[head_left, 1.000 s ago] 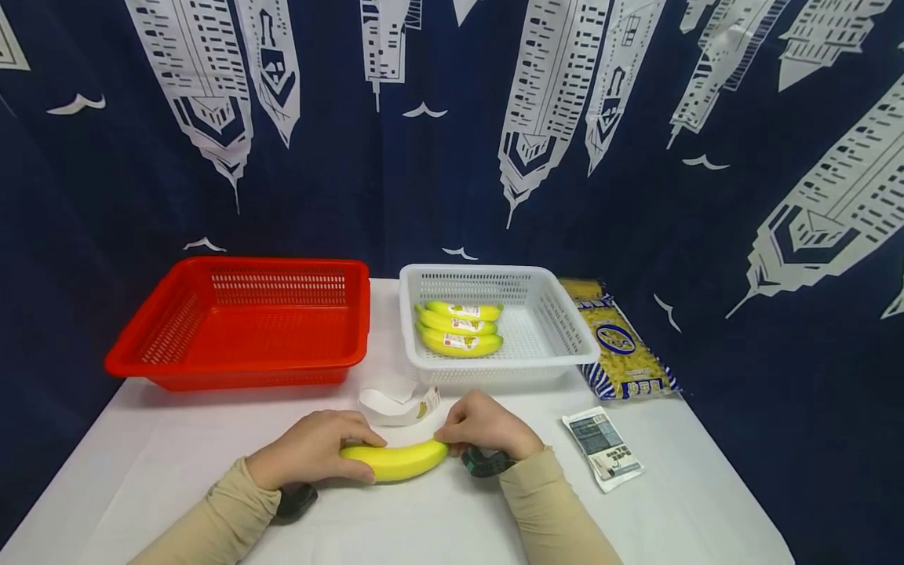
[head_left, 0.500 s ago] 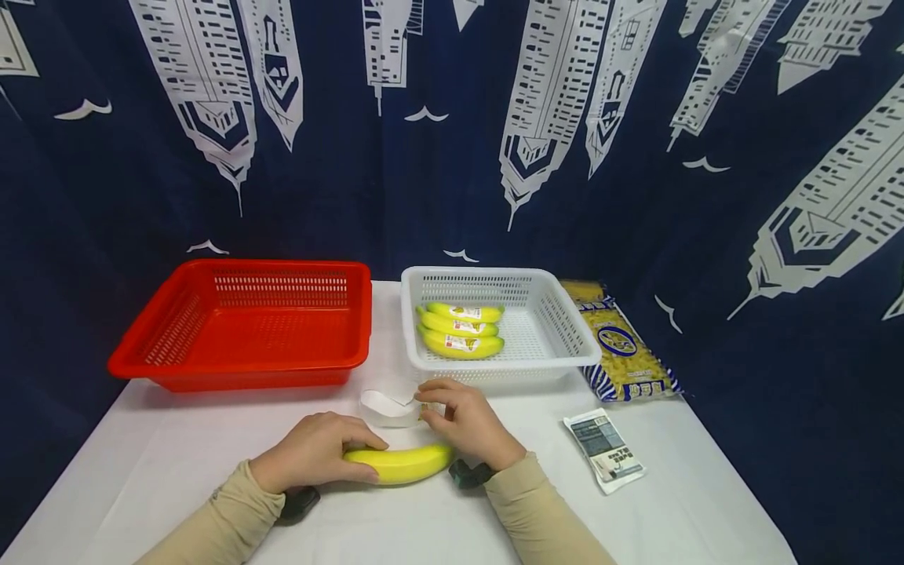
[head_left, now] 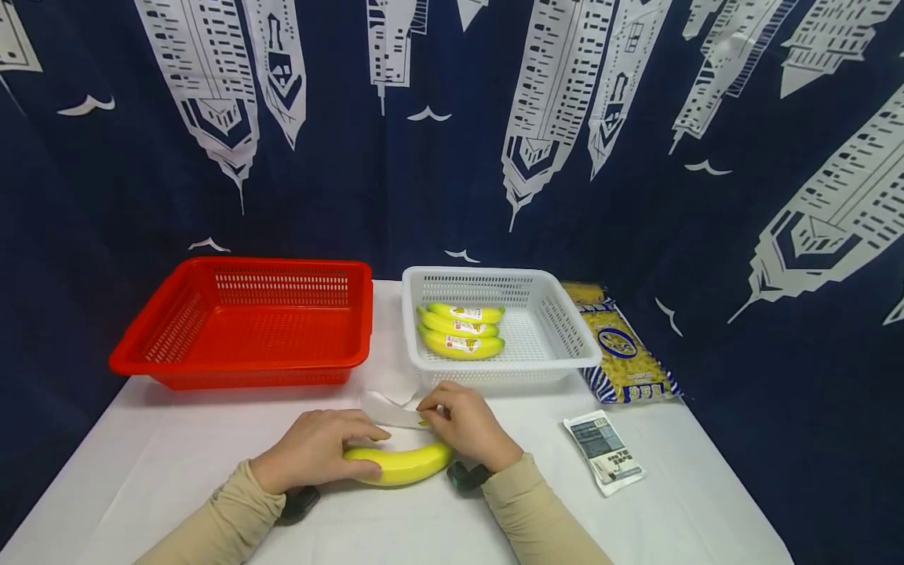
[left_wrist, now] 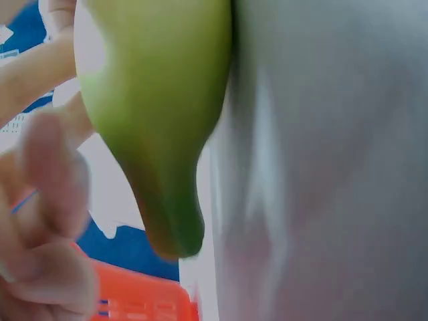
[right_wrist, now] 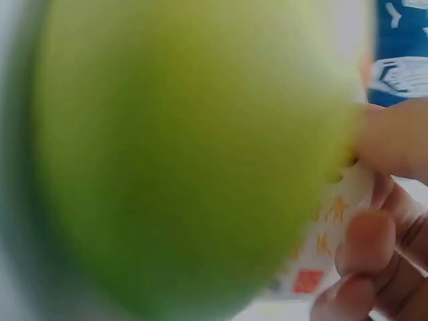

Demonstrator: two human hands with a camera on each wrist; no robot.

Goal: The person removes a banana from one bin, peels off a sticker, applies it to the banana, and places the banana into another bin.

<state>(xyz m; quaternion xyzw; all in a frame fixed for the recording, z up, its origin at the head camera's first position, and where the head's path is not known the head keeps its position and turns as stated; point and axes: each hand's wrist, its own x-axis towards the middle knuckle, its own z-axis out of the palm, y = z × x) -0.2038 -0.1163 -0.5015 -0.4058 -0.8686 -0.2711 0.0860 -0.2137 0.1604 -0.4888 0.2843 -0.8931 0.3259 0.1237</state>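
A single yellow banana (head_left: 413, 464) lies in front on the white cloth, its ends turned left and right. My left hand (head_left: 318, 449) holds its left end, thumb along the near side and fingers behind. In the left wrist view the greenish tip of the banana (left_wrist: 157, 134) fills the middle, with curled fingers (left_wrist: 57, 180) beside it. Just behind the banana, my right hand (head_left: 462, 420) pinches a curled white paper label (head_left: 387, 411) at its printed right end. Orange characters and a red square show on the label (right_wrist: 311, 277) in the right wrist view, partly hidden by the banana.
An open red basket (head_left: 254, 367) stands at the back left. Beside it a white basket (head_left: 547, 329) holds three labelled bananas (head_left: 462, 331). A bag of yellow pasta (head_left: 621, 345) leans behind the white basket's right side. A small printed packet (head_left: 605, 453) lies at right.
My right hand has left the banana's right end, moved back and left, and taken hold of the paper label. The label's loop looks flatter. My left hand stays at the banana's left end.
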